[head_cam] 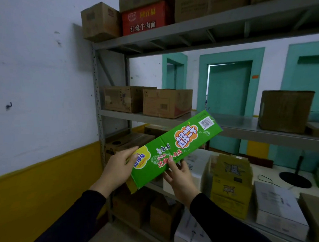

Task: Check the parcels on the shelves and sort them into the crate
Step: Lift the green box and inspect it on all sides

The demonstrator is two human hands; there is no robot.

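Note:
I hold a long flat green carton [188, 138] with bright printed labels and a barcode at its far end. It is tilted, its far end raised toward the middle shelf. My left hand [117, 169] grips its near left end, fingers over the top face. My right hand [180, 176] holds it from below near the lower edge, thumb on the printed face. Both sleeves are dark. The grey metal shelf rack [98, 97] stands right behind the carton. No crate is visible.
Brown cartons [167, 102] sit on the middle shelf, with another [285, 111] at the right. A red carton [144, 18] and brown ones fill the top shelf. Yellow [231, 183], white [277, 207] and brown boxes crowd the lower shelves. A white and yellow wall is at the left.

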